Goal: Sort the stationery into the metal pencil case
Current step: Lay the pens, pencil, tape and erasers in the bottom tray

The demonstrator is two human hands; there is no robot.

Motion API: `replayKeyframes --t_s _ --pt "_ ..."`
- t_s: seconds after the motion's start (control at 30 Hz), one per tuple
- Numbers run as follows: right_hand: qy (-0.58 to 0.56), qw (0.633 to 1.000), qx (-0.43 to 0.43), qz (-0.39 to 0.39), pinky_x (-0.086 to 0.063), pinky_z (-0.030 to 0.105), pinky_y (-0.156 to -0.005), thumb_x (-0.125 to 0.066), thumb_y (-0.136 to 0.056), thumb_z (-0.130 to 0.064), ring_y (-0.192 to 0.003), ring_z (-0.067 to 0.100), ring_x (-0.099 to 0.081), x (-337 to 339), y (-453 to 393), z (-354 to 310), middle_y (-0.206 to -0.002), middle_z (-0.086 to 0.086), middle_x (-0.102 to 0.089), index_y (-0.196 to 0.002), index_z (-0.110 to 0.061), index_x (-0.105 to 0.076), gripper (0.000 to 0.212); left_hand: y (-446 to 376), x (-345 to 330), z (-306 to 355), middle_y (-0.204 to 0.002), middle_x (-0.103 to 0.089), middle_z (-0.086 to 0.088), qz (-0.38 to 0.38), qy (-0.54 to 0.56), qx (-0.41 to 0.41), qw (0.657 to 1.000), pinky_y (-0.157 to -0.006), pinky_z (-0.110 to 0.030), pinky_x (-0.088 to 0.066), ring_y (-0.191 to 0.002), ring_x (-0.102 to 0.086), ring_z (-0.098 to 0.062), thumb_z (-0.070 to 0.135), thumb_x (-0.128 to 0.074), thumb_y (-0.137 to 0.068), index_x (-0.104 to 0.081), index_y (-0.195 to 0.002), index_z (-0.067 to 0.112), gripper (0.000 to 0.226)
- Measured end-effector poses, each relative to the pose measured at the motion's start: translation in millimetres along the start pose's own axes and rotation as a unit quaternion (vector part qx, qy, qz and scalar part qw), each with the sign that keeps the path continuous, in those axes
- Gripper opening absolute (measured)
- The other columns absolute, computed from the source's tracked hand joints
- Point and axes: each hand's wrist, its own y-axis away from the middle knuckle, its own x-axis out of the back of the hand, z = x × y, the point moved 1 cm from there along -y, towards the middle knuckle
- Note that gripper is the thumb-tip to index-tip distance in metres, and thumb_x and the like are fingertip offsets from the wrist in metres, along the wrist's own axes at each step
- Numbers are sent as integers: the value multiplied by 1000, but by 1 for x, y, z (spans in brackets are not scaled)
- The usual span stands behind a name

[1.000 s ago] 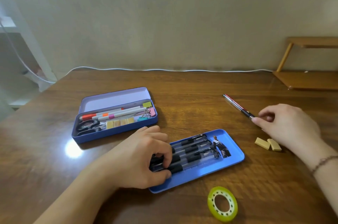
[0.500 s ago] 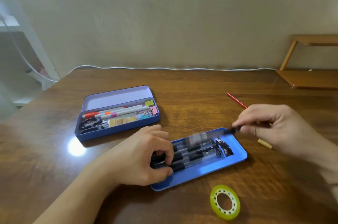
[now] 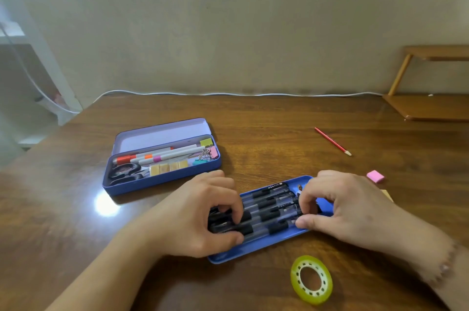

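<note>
Right hand (image 3: pixel 347 211) has moved onto the blue tray (image 3: pixel 269 247) — fingers now curled on the black pens (image 3: pixel 274 205)' right ends. Left hand (image 3: pixel 200 214) grips their left ends; open metal pencil case (image 3: pixel 162 158) sits behind-left, apart.

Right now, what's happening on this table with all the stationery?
A person is packing pens into a shallow blue tray. The left hand and the right hand both have fingers curled onto the row of black pens lying in it. The open metal pencil case behind already holds markers, scissors, clips and erasers. A red pencil, a pink eraser and a roll of green tape lie loose on the table.
</note>
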Motion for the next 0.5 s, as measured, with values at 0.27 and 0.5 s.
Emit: replayKeyframes --t_s 0.27,0.5 --pt "-51 995 -84 33 -47 27 -66 -65 -70 -56 -78 2 -61 13 -2 13 -74 -21 -66 -76 -36 -70 22 0 -1 0 -77 -53 16 -13 -7 2 1000 -72 -19 -42 -80 -47 -4 36 -78 -73 -64 -74 29 16" --pt "135 915 -366 105 -49 37 -74 -60 -85 -54 -118 27 -50 23 -16 88 -124 -1 -62 -117 -28 -67 42 0 -2 -2 -81 -55 16 -9 -2 0 1000 -73 -19 -41 -83 -48 -6 44 -79 -73 -64 -77 29 22"
